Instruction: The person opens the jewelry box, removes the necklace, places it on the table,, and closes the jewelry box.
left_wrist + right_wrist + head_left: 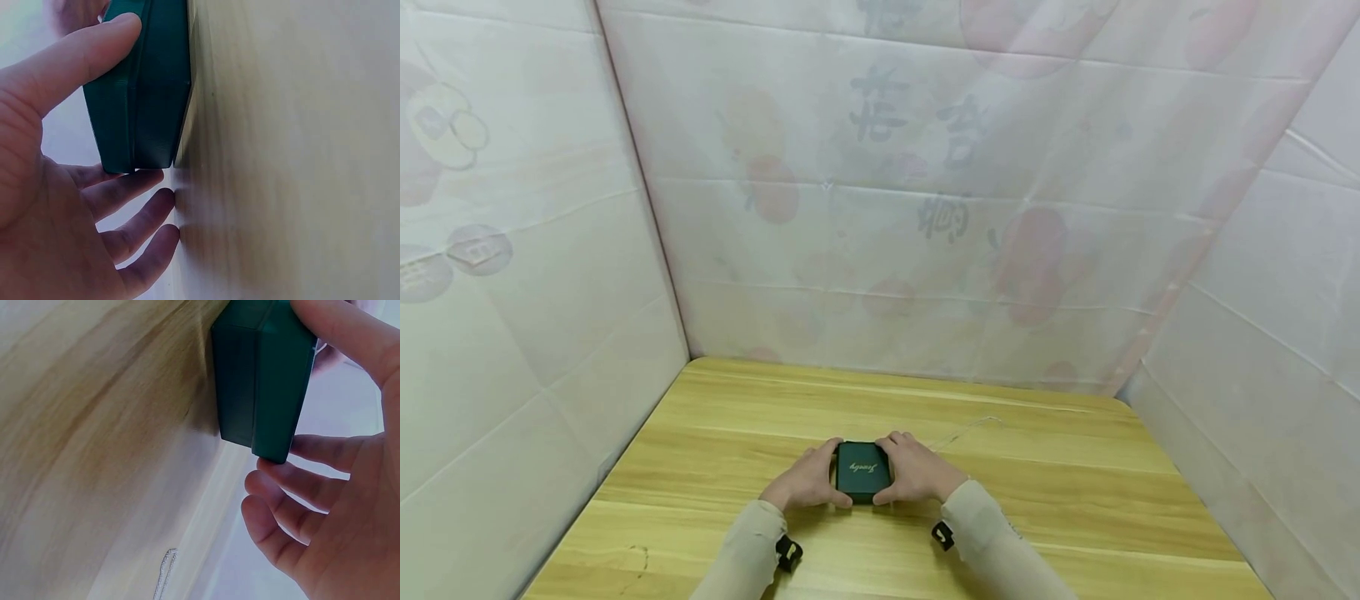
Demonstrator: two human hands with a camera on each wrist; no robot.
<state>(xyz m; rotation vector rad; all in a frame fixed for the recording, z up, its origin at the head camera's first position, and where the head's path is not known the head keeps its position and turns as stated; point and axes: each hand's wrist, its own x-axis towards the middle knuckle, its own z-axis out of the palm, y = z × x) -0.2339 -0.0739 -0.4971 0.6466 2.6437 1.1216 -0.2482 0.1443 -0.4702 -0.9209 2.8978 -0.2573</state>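
A small dark green jewelry box (863,469) with gold script on its lid lies on the wooden table, its lid closed. From the left side, my left hand (808,483) grips it with the thumb at the near edge and fingers at the far edge. My right hand (917,472) holds the opposite side in the same way. The left wrist view shows that thumb (106,47) on the lid's edge of the box (159,87). In the right wrist view, a seam between lid and base runs along the box (250,381), and the lower fingers curl beside its corner.
A thin silvery chain (972,427) lies on the table (1060,500) behind the right hand; its looped end (167,569) shows in the right wrist view. Pale printed cloth walls (880,250) enclose the table's back and sides. Black straps (788,552) sit at both wrists.
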